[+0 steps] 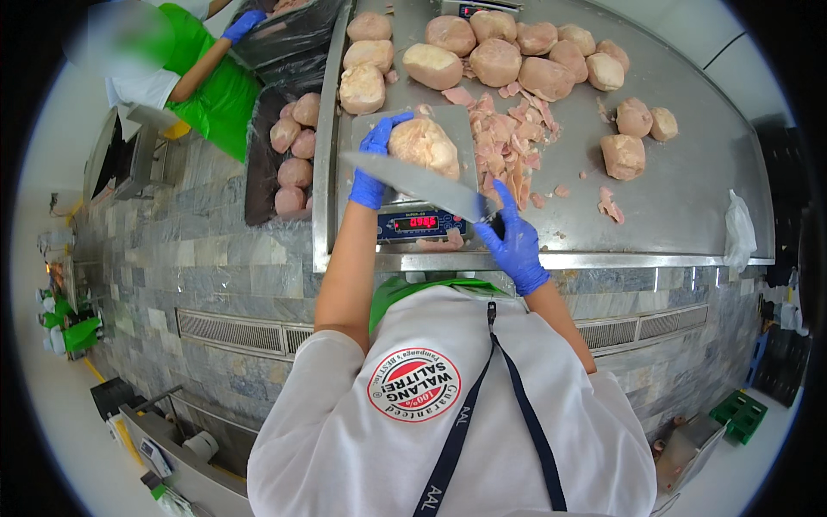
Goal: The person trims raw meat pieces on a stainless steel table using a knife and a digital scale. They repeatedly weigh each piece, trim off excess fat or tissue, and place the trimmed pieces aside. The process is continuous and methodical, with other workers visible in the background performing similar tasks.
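Meat lump [424,145]: pale, resting on the scale [419,177] at the near edge of the steel table [689,189]. Left hand [372,168], blue-gloved, cupped partly open against its left side. Right hand [517,246] closed on the handle of a big knife [413,179], blade across the lump. Trimmings [510,142] lie just beside the scale; many lumps [508,52] sit along the far edge. A co-worker's gloved hand [242,24] works at a tray [289,138], so portioning looks well underway.

Both forearms were raised from the lower edge and stretched forward, bare below short white sleeves. The left hand [372,164], gloved in blue, was cupped with fingers spread and curled inward, thumb extended at the top. The right hand [515,246], likewise gloved, was closed in a fist-like grip, wrist bent slightly inward.
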Demonstrator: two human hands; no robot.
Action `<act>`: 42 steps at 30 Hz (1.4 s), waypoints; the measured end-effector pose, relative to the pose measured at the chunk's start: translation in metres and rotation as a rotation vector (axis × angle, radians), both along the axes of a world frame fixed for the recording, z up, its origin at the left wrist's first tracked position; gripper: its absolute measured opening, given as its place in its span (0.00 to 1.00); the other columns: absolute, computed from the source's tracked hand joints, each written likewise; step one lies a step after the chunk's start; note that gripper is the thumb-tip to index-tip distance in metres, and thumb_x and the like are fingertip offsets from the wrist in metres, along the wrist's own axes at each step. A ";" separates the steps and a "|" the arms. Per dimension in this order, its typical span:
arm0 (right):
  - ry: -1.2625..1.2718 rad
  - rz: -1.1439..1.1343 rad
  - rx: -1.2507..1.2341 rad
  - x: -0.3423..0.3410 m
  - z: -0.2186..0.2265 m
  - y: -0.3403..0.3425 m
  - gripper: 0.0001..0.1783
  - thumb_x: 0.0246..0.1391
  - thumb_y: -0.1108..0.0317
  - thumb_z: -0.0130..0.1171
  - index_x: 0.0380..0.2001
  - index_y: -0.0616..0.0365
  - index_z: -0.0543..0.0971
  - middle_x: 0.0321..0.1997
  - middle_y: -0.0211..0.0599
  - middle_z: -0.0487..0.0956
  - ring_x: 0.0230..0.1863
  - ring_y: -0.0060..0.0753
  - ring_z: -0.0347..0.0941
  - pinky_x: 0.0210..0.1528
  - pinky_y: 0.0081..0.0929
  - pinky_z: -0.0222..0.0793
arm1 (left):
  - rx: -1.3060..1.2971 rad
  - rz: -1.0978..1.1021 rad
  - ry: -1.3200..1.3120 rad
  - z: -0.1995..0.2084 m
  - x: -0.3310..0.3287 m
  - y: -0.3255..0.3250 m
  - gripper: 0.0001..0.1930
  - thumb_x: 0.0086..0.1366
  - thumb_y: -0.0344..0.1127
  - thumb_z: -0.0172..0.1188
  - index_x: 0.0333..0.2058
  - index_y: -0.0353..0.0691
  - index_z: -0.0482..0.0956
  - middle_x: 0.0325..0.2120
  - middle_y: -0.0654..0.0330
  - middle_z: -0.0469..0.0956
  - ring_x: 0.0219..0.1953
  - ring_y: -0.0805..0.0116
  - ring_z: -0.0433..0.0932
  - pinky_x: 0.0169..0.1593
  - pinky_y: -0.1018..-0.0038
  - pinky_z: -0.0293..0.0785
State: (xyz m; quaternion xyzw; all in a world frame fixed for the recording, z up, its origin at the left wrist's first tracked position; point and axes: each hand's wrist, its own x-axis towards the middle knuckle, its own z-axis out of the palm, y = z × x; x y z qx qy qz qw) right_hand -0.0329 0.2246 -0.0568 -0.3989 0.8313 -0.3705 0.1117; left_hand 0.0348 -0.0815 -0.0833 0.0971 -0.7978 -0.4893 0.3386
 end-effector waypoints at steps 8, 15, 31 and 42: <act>0.174 0.089 0.005 -0.019 0.003 -0.029 0.50 0.57 0.40 0.62 0.72 0.55 0.56 0.20 0.44 0.78 0.22 0.49 0.78 0.27 0.43 0.72 | 0.203 -0.039 -0.057 0.008 -0.006 0.005 0.16 0.64 0.28 0.58 0.51 0.39 0.81 0.45 0.58 0.83 0.45 0.69 0.82 0.52 0.70 0.79; 0.195 0.237 0.003 -0.031 0.019 -0.070 0.49 0.58 0.37 0.59 0.71 0.56 0.57 0.19 0.42 0.79 0.21 0.46 0.78 0.26 0.41 0.72 | 0.398 -0.072 -0.109 0.018 -0.012 0.008 0.19 0.57 0.28 0.65 0.48 0.40 0.83 0.41 0.58 0.84 0.42 0.68 0.83 0.50 0.72 0.80; -0.052 -0.165 -0.256 -0.075 -0.002 -0.133 0.42 0.64 0.39 0.52 0.71 0.53 0.59 0.31 0.53 0.83 0.36 0.54 0.82 0.38 0.46 0.74 | 0.812 0.336 0.098 0.003 -0.011 0.031 0.17 0.73 0.40 0.53 0.47 0.31 0.82 0.45 0.56 0.81 0.43 0.62 0.79 0.51 0.68 0.74; -0.371 -0.040 -0.292 -0.044 -0.038 -0.017 0.44 0.62 0.45 0.59 0.73 0.53 0.55 0.22 0.44 0.76 0.24 0.35 0.75 0.32 0.38 0.70 | 0.383 0.199 -0.110 0.032 -0.003 0.076 0.18 0.68 0.37 0.59 0.53 0.34 0.76 0.50 0.54 0.75 0.55 0.61 0.73 0.63 0.67 0.65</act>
